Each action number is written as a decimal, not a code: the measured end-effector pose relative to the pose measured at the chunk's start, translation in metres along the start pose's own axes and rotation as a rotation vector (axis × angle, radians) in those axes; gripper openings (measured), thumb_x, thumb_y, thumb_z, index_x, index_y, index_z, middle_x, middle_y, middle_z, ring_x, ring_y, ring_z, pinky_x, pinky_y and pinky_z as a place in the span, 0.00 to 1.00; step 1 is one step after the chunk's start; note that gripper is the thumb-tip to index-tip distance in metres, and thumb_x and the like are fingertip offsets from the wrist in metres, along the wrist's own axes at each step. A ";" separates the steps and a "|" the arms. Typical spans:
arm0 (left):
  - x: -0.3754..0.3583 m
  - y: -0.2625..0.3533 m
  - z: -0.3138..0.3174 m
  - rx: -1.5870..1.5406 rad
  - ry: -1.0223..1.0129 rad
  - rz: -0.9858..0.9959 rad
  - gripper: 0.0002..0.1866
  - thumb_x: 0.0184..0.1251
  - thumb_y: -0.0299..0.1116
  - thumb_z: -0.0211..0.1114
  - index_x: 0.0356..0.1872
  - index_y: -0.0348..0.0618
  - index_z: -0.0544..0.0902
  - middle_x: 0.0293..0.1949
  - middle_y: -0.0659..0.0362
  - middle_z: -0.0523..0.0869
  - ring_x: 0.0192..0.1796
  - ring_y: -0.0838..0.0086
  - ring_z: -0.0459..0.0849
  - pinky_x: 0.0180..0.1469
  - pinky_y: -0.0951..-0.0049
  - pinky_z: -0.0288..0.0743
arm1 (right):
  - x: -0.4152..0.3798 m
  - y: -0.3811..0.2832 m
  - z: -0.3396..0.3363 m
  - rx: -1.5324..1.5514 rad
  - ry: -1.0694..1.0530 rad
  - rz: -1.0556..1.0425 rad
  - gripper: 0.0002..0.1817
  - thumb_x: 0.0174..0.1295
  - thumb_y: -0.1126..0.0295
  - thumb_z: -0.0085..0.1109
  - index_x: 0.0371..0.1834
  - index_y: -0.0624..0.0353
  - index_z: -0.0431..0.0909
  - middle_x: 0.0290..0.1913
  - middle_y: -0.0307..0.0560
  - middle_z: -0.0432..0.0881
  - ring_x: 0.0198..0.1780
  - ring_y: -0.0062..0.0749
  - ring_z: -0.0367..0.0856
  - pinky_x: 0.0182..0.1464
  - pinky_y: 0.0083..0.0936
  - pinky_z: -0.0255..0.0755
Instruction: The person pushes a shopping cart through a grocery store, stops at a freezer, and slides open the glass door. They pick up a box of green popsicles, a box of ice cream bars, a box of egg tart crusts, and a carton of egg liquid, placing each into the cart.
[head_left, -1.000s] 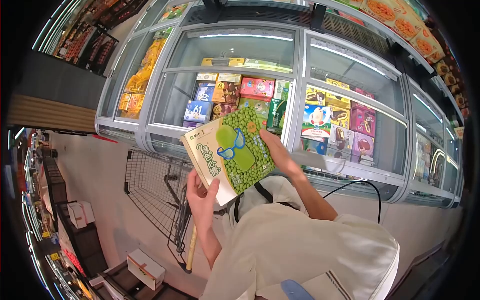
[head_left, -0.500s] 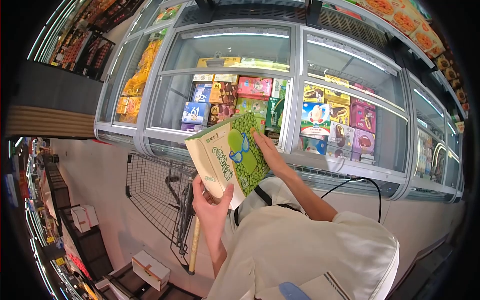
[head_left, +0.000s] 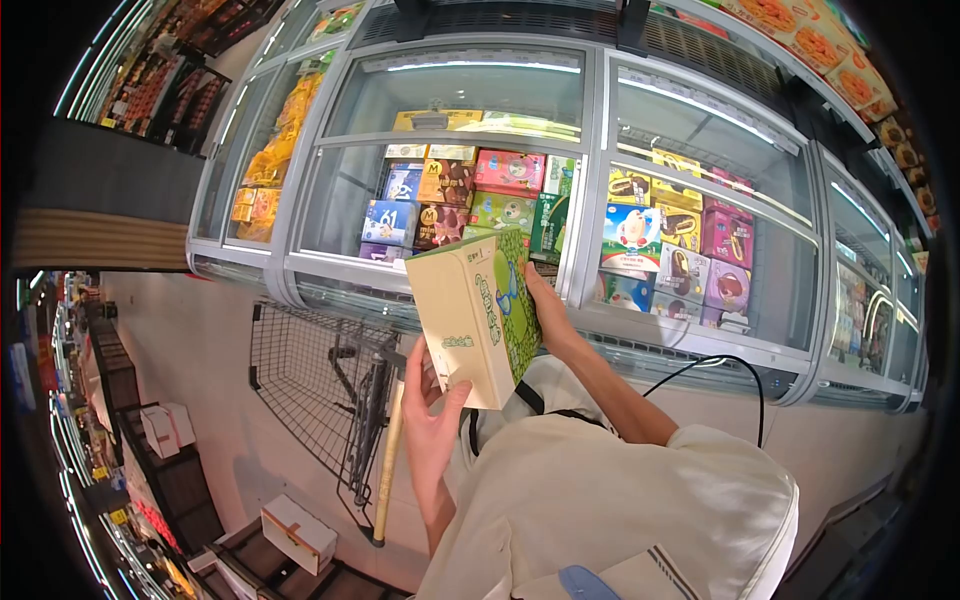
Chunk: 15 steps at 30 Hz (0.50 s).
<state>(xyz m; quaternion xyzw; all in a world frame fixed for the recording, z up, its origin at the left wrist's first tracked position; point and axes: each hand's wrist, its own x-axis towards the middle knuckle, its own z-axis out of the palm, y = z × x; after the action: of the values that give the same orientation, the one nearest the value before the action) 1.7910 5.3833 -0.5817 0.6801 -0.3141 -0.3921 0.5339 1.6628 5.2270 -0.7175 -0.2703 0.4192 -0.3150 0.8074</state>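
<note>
A green and cream ice cream box (head_left: 460,315) is held up between both hands in front of the freezer, its cream side turned largely towards me. My left hand (head_left: 433,400) grips the lower left corner, thumb on the cream face and fingers behind. On the opposite side, my right hand (head_left: 548,310) presses along the green edge, with some fingers hidden behind the box. Beyond the box, several ice cream boxes (head_left: 505,172) lie stacked inside the freezer, behind its glass.
The chest freezer (head_left: 590,200) with sliding glass lids spans the width ahead. A wire shopping cart (head_left: 320,370) with a pale handle (head_left: 388,470) stands at my left. White cartons (head_left: 298,535) sit on dark shelving at lower left.
The box has been turned, so that its cream side shows more and its green front less. Both hands have shifted slightly with it, still holding on.
</note>
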 end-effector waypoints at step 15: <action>0.010 -0.033 0.003 -0.234 -0.132 -0.007 0.51 0.73 0.72 0.54 0.81 0.37 0.59 0.77 0.47 0.65 0.76 0.56 0.68 0.72 0.53 0.69 | -0.021 -0.017 0.028 -0.097 -0.082 0.088 0.33 0.80 0.39 0.42 0.64 0.58 0.78 0.48 0.39 0.84 0.44 0.18 0.82 0.46 0.20 0.77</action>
<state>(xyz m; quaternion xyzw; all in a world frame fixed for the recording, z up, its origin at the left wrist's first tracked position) 1.7939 5.3814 -0.6156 0.5871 -0.2983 -0.4717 0.5863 1.6720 5.2360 -0.6805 -0.3030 0.4121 -0.2470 0.8230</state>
